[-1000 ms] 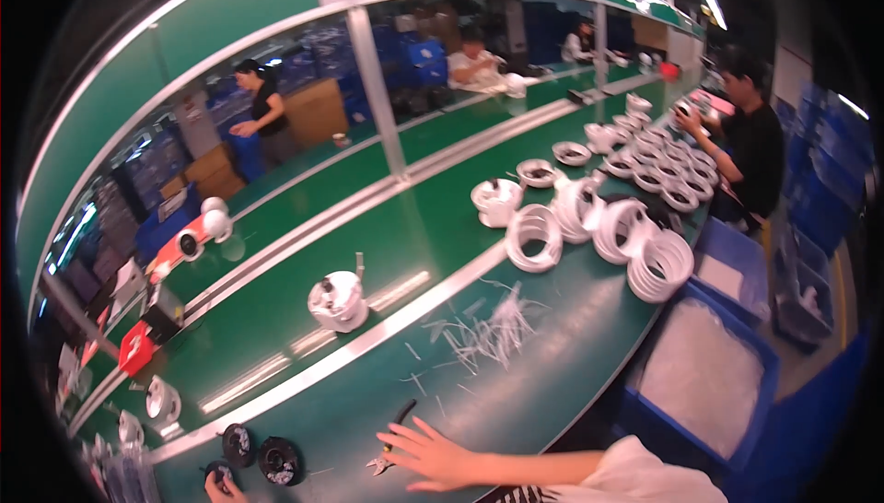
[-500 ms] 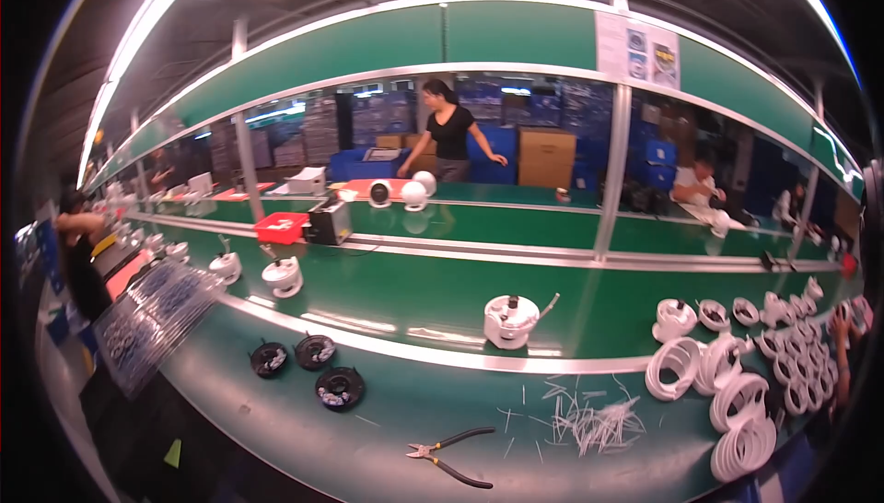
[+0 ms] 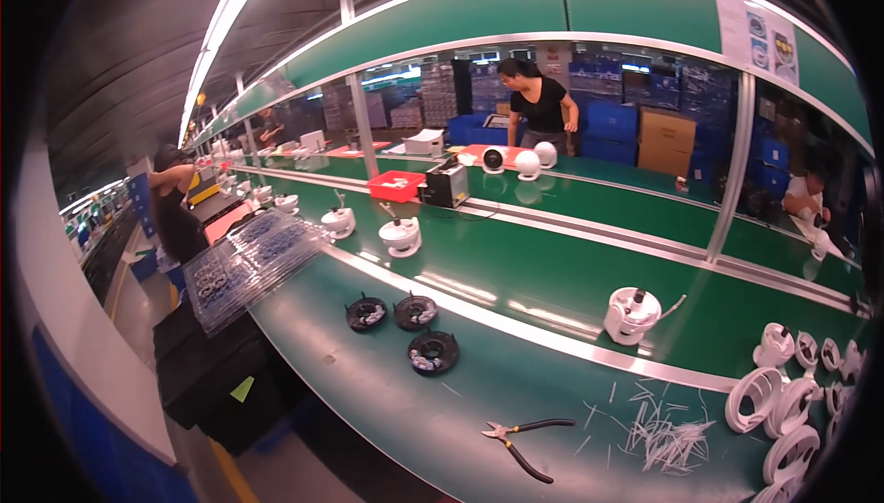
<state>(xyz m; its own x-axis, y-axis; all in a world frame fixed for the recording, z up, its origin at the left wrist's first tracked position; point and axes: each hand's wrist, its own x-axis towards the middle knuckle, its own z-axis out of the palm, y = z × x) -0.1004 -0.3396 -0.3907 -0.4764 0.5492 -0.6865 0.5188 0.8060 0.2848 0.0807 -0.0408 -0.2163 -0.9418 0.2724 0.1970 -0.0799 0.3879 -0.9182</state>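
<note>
Neither my left hand nor my right hand is in view. On the bench nearest me lie diagonal cutters (image 3: 502,431) with black-and-yellow handles, spread apart. To their right is a loose heap of thin white plastic offcuts (image 3: 668,438). Three round black housings (image 3: 433,353) with small parts inside sit toward the left. Beyond the metal rail, a white camera-like unit (image 3: 633,315) with a thin stalk stands on the green belt. White ring-shaped housings (image 3: 755,399) crowd the right side, partly cut off by the rim.
A clear plastic tray (image 3: 249,263) of small parts overhangs the bench's left end. More white units (image 3: 401,237) stand along the belt. Behind them are a red bin (image 3: 396,186) and a black box (image 3: 447,183). Co-workers (image 3: 539,107) are across the line, left and far right.
My view has swung left, so the bench things appear farther right and more floor shows at left. The person across the line has moved an arm in toward the body.
</note>
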